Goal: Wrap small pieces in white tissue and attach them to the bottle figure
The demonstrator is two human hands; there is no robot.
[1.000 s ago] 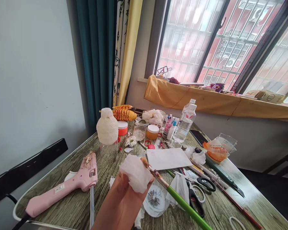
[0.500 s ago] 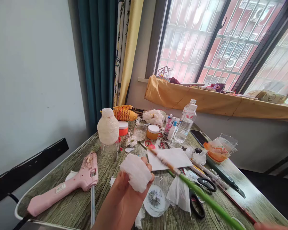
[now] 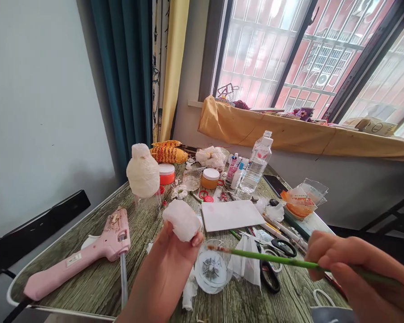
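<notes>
Look at that glossy green paintbrush handle (image 3: 283, 261), smooth as can be, right against the soft, matt white tissue wad (image 3: 182, 220)! Over on the left, a shiny pink plastic glue gun (image 3: 77, 255) lies on a rough wood-grain tabletop (image 3: 87, 287).

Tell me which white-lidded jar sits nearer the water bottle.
The amber jar, with the water bottle to its right. The other white-lidded jar, the orange-based jar, stands farther left, beside the wrapped white form.

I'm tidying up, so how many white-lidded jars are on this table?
2: an orange jar left of centre, an amber jar near the water bottle. Clutter may hide others.
</notes>
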